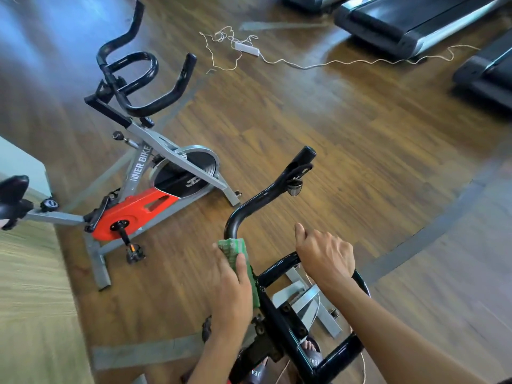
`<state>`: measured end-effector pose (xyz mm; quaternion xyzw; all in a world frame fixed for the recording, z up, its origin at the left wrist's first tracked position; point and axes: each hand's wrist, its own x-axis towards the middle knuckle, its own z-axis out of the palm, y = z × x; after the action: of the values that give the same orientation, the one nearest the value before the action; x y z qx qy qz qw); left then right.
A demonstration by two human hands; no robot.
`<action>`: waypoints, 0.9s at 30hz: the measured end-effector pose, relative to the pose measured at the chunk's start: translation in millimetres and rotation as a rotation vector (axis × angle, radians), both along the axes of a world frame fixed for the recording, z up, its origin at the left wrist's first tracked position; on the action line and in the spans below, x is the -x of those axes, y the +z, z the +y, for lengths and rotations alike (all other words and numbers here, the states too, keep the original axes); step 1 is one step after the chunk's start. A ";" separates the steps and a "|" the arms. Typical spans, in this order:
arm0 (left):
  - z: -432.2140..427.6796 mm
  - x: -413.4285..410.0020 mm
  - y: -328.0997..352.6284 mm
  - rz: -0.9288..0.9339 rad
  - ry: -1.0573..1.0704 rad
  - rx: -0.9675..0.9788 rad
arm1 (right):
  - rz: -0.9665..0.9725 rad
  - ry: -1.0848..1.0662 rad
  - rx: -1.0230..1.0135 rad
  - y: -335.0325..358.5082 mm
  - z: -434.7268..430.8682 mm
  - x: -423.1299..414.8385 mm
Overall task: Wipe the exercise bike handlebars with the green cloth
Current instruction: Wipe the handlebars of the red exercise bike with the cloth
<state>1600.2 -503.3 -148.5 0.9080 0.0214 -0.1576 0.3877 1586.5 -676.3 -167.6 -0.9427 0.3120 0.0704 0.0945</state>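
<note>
The fingers (240, 266) of the left hand (231, 289) were curled round a folded green checked cloth (234, 246). The cloth was pressed against the left tube of the black tubular steel handlebars (266, 200), just near of its bend. It was wrapped partly about the tube, presumably so that more than one side could be rubbed in a single stroke. The right hand (325, 257) was closed round the black loop at the middle of the handlebars, with nothing else held in it. By this grip the bars were probably steadied against the push of the wiping. The horn past the bend, running far and right to its capped end, was left uncovered by the cloth; whether it had been wiped could not be told. To the left, a grey and red exercise bike (144, 200) was stood on the brown wooden floor (332, 128). At the far side a white power strip (247, 48) with a tangled cord was laid near black treadmills (401, 23).
</note>
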 end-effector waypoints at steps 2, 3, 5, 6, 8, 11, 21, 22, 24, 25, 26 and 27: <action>-2.1 5.9 -5.1 -0.173 -0.047 -0.183 | 0.000 -0.019 -0.004 0.3 1.1 -0.8; -7.0 1.9 -10.5 -0.243 -0.062 -0.272 | -0.005 -0.028 -0.006 1.0 1.9 -1.3; -18.8 -18.1 -17.2 -0.296 -0.103 -0.414 | -0.011 -0.048 -0.018 2.1 2.5 -1.7; -23.0 -33.1 -19.0 -0.283 -0.143 -0.441 | -0.012 -0.055 -0.027 2.5 2.2 -1.4; -25.1 -62.9 -19.3 -0.292 -0.262 -0.507 | -0.015 -0.064 -0.043 3.1 2.6 -0.9; -20.0 -99.2 -19.7 -0.417 -0.562 -0.539 | -0.031 -0.076 -0.046 3.6 4.1 -0.5; -86.8 -150.7 -24.4 -0.776 -0.916 -0.430 | -0.041 -0.043 0.009 3.4 5.7 -1.0; -91.6 -152.2 -25.0 -0.767 -0.912 -0.393 | -0.045 -0.038 0.018 3.1 6.0 -1.6; -93.1 -152.7 -25.5 -0.738 -0.905 -0.324 | -0.052 -0.063 0.020 2.7 5.1 -2.2; -90.6 -152.2 -24.9 -0.708 -0.901 -0.307 | -0.055 -0.068 0.024 2.3 4.3 -2.1; -86.1 -151.0 -24.0 -0.670 -0.893 -0.299 | -0.064 -0.062 0.031 1.5 4.4 -1.3; -80.6 -150.6 -23.3 -0.621 -0.874 -0.289 | -0.072 -0.059 0.035 0.7 5.0 -0.7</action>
<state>1750.8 -583.9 -171.8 0.8801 -0.4511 -0.0239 0.1458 1587.2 -671.3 -166.8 -0.9365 0.3373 0.0281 0.0914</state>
